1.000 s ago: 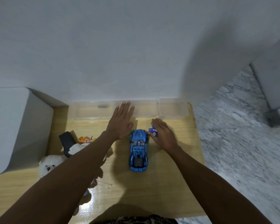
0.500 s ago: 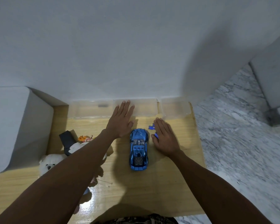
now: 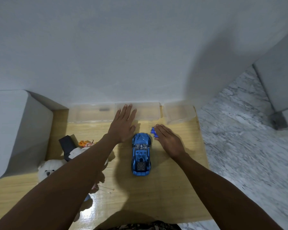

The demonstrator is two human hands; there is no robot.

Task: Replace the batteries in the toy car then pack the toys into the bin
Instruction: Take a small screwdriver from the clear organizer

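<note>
Your left hand (image 3: pixel 123 128) lies flat on the desk (image 3: pixel 165 193) with fingers straight, released and holding nothing; its fingertips reach the middle clear plastic bin (image 3: pixel 146 112). Your right hand (image 3: pixel 169 141) is also flat and released, fingers straight, touching the small blue batteries (image 3: pixel 153 131) that lie on the desk by its fingertips. Between your hands sits the blue toy car (image 3: pixel 141 153), upright, nose toward the wall. Left of your forearm lie a white plush bear (image 3: pixel 46 170) and other toys, partly hidden.
</note>
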